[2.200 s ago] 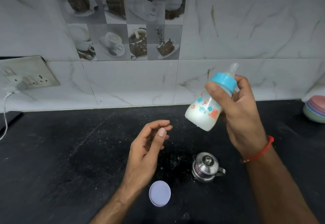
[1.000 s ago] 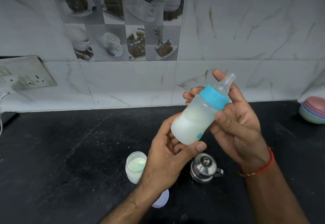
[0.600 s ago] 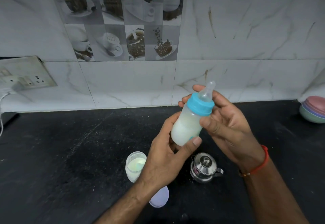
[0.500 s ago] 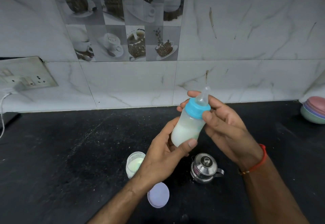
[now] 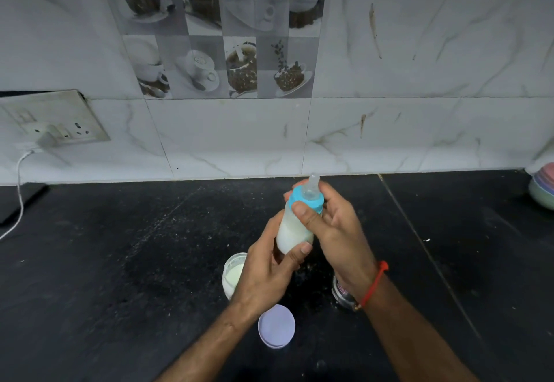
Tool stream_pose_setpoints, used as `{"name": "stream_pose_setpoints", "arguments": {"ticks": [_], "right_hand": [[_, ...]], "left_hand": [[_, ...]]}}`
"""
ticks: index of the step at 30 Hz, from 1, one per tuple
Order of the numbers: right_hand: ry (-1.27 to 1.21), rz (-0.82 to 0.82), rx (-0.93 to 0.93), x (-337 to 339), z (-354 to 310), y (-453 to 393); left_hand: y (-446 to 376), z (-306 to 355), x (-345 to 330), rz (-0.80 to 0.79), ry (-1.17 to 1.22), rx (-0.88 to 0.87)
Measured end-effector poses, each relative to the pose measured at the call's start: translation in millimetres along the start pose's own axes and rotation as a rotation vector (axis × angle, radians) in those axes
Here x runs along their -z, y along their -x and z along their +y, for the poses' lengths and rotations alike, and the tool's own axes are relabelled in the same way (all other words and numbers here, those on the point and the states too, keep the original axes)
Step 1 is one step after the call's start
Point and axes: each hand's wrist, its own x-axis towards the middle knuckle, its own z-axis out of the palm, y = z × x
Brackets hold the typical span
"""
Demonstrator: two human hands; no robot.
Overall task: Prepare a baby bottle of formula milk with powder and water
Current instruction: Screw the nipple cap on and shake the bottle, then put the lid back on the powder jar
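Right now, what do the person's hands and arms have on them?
Both forearms are bare, with no sleeves in view. The right hand has a thin red thread bracelet around its wrist. The left hand shows no gloves, rings or bands.

We see the scene in soft, even, rather cool light — no hard shadows anywhere. The black countertop (image 5: 126, 261) stays dim and matte, showing pale specks rather than glare, while the marble wall tiles (image 5: 419, 67) read bright and slightly washed out. Wide-angle distortion bends the counter's back edge and stretches the socket plate (image 5: 57, 122) at the left edge. Detail is soft throughout — the stacked bowls (image 5: 544, 188) at the right edge look smeared.
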Motion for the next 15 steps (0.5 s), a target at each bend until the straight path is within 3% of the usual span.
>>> {"name": "stream_pose_setpoints", "arguments": {"ticks": [5,9,15], "right_hand": [[0.007,-0.059,-0.064,4,17,-12],[0.162,-0.042,-0.119,8,58,-37],[0.352,-0.005,-0.26,7,146,-61]], "left_hand": [[-2,-6,15,-0.053,-0.126,0.026],[-2,-26,45,0.153,-0.24,0.122],[19,-51,83,0.321,-0.122,0.149]]}}
